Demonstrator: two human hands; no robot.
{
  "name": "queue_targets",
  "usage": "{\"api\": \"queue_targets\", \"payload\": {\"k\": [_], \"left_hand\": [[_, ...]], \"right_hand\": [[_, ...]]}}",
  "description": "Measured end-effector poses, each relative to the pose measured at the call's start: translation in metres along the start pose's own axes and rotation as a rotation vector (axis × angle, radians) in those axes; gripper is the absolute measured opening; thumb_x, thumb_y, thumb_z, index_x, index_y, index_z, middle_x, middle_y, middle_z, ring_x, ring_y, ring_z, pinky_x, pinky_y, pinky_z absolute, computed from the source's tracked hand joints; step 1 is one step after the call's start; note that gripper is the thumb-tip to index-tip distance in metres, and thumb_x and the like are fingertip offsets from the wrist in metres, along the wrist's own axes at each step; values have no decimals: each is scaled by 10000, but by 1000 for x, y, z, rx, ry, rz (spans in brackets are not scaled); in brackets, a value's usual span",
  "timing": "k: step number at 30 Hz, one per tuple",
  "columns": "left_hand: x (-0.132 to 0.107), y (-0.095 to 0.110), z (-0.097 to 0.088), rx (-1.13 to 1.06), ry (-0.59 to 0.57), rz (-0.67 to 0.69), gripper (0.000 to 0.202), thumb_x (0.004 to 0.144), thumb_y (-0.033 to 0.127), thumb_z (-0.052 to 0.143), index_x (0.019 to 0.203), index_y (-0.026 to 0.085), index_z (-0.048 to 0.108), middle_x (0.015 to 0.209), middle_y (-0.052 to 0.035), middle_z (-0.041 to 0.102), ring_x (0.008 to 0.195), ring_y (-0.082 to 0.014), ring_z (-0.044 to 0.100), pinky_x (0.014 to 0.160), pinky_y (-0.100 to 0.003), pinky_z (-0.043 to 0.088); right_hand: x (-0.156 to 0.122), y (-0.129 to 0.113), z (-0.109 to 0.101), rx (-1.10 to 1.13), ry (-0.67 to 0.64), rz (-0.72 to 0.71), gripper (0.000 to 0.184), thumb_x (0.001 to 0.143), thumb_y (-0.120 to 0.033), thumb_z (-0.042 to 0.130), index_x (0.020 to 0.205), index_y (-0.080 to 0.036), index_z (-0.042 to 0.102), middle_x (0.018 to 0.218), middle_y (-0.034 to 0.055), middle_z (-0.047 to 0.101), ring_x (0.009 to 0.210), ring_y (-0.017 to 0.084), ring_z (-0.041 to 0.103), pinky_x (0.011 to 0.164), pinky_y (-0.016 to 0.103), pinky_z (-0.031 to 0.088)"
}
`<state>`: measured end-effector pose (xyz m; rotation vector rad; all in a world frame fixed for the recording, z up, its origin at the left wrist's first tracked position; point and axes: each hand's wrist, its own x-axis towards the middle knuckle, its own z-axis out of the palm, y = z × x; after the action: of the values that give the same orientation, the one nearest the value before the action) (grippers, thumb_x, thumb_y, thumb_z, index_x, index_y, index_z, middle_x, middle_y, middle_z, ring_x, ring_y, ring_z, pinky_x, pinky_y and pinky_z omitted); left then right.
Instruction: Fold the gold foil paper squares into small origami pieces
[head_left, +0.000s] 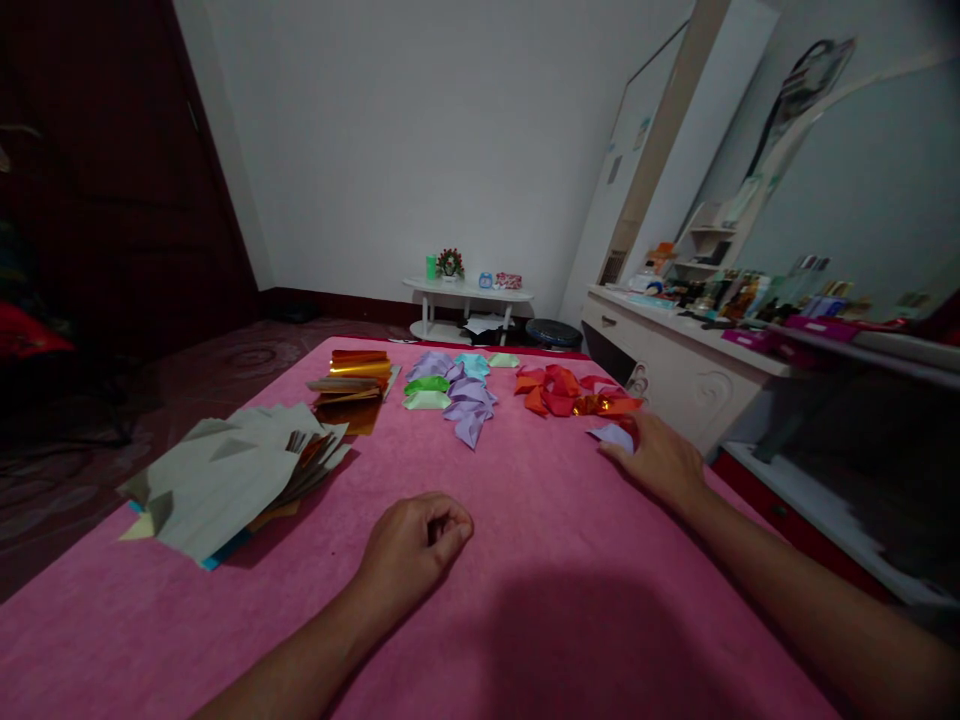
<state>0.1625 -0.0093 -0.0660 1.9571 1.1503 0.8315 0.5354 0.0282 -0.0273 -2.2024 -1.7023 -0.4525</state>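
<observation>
Pink cloth covers the bed [570,560] that carries everything, and the person's two forearms reach in over its near edge. The left hand [420,545] rests on the cloth near the middle, curled into a loose fist with the thumb against the fingers and nothing to be seen inside it. The right hand [660,460] lies further out, close to the right edge, palm down with the fingers stretched forward. Its fingertips touch a small pale lilac folded paper [613,435]; whether they pinch the piece or only press on it cannot be told.

Towards the left edge, about level with the left hand and well apart from it, lies a loose stack of pale paper sheets [225,475] with folded corners and darker sheets fanned out beneath. Beyond it, gold foil sheets [352,385] sit in a small pile. Across the middle run green folded pieces [426,392], a row of lilac folded pieces [465,400] and, at the far edge, light blue pieces [474,362]. Red and orange folded pieces [570,392] are bunched just past the right hand, touching the small lilac paper.

Past the bed a low white table [466,293] stands against the wall with a flower pot [450,263] on it. A white dresser [675,360] crowded with bottles runs along the right side.
</observation>
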Motion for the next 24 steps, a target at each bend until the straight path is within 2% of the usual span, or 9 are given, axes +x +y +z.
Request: {"api": "queue_targets", "payload": {"k": [3, 5, 8, 12, 15, 19, 24], "left_hand": [[-1, 1, 0, 25, -7, 12, 184, 793, 270, 521, 738, 184, 674, 705, -20, 647, 621, -146, 548, 585, -236, 389], [-1, 2, -1, 40, -8, 17, 189, 803, 271, 515, 743, 182, 670, 712, -18, 646, 627, -143, 550, 590, -234, 390], [-2, 5, -3, 54, -14, 21, 194, 811, 269, 508, 740, 179, 665, 711, -17, 644, 630, -142, 551, 593, -233, 389], [-1, 8, -4, 63, -17, 24, 192, 810, 266, 507, 746, 179, 666, 725, -19, 650, 638, -143, 553, 601, -232, 392], [-1, 8, -3, 72, -17, 18, 184, 803, 259, 511, 753, 179, 669, 735, -21, 655, 641, -144, 554, 601, -231, 392], [-1, 8, -3, 86, -21, 13, 172, 795, 246, 514, 754, 186, 670, 737, -14, 655, 641, -142, 554, 602, -233, 390], [0, 8, -3, 105, -20, 7, 180, 803, 261, 510, 751, 190, 667, 726, -11, 646, 631, -140, 553, 594, -233, 384]], "right_hand": [[-10, 13, 10, 102, -45, -11, 555, 769, -452, 581, 1256, -191, 526, 1202, 116, 613, 1010, 290, 594, 749, 352, 443], [-9, 23, 13, 174, -64, -33, 469, 818, -384, 519, 1244, -192, 545, 1133, 96, 653, 958, 265, 617, 749, 338, 448], [-2, 40, 13, 231, -118, -62, 424, 836, -373, 493, 1213, -208, 593, 990, 56, 703, 830, 227, 644, 702, 307, 461], [3, 64, 9, 280, -204, -73, 404, 774, -354, 567, 1135, -200, 661, 944, 40, 719, 808, 209, 653, 693, 279, 473], [3, 74, 4, 270, -197, -17, 414, 695, -243, 593, 1095, -179, 680, 925, 55, 719, 772, 208, 651, 666, 277, 471], [10, 66, -7, 183, 44, 73, 322, 701, -193, 541, 982, -191, 698, 922, 59, 696, 739, 188, 623, 620, 264, 440], [42, 33, -8, 129, 61, -2, 274, 745, -186, 519, 937, -167, 713, 939, 74, 681, 799, 192, 610, 669, 269, 429]]}}
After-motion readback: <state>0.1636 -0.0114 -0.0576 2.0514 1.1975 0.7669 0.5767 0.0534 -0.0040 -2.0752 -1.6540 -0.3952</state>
